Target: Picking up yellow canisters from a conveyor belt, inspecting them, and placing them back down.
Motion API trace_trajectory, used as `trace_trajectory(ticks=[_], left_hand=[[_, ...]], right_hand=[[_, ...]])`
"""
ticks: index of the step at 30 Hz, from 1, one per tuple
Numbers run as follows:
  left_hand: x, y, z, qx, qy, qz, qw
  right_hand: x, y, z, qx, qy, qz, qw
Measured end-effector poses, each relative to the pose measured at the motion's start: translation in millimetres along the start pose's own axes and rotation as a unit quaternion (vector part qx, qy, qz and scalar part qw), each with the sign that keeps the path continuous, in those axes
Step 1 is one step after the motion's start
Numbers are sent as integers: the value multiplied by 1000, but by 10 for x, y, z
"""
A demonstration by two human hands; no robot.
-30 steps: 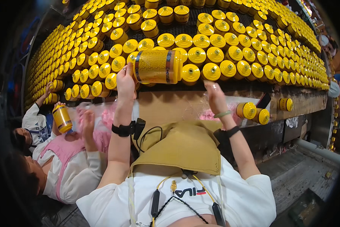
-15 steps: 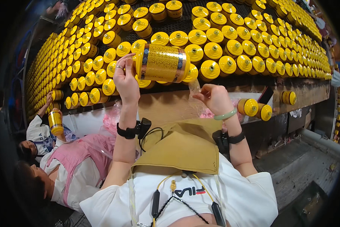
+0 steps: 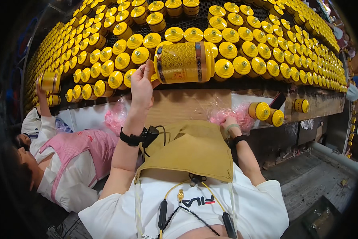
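My left hand (image 3: 141,85) is closed on the left end of a yellow cylindrical canister (image 3: 181,63), held sideways above the table's front edge. A gold patterned band wraps its middle, with dark borders and a small red mark. The canister's stepped yellow end points right. My right hand (image 3: 229,122) reaches into a loose pile of pink crinkled plastic (image 3: 242,115) at the front edge. Its fingers are mostly hidden there, so what they grip cannot be made out. Brown cardboard (image 3: 191,105) lies between the two hands.
Rows of upright yellow canisters (image 3: 242,65) fill the black mesh surface (image 3: 204,10) ahead. Three more lie or stand by the pink pile, one a tilted canister (image 3: 259,111). Another pink bundle (image 3: 116,117) is at left. Beside me, a person in pink (image 3: 81,153) works close to my left arm.
My right hand has moved down from above the cardboard, where it was by a clear film strip, into the pink pile. The canister in my left hand has shifted right and been turned round.
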State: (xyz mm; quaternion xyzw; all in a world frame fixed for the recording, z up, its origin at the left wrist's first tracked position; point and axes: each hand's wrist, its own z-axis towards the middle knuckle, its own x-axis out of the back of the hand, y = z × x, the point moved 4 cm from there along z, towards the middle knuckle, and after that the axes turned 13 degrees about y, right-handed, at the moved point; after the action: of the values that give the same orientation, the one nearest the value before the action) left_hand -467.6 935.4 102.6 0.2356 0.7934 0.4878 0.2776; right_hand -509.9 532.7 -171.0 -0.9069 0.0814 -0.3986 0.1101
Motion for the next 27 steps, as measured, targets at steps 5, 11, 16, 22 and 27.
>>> trace_trajectory(ticks=[5, 11, 16, 22, 27], left_hand=[[43, -7, -187, 64, -19, 44, 997], [115, -74, -290, 92, -18, 100, 991], [151, -109, -391, 117, -37, 102, 987], [292, -62, -450, 117, -52, 114, 985], [330, 67, -523, 88, -89, 138, 982]], right_hand=[[1014, -764, -358, 105, 126, -104, 981], [2348, -2082, -1366, 353, 354, 333, 800], [2527, -2455, -1610, 390, 399, 310, 770], [2424, -2451, -1548, 373, 397, 300, 783], [2341, -2424, -1520, 338, 359, 305, 815]])
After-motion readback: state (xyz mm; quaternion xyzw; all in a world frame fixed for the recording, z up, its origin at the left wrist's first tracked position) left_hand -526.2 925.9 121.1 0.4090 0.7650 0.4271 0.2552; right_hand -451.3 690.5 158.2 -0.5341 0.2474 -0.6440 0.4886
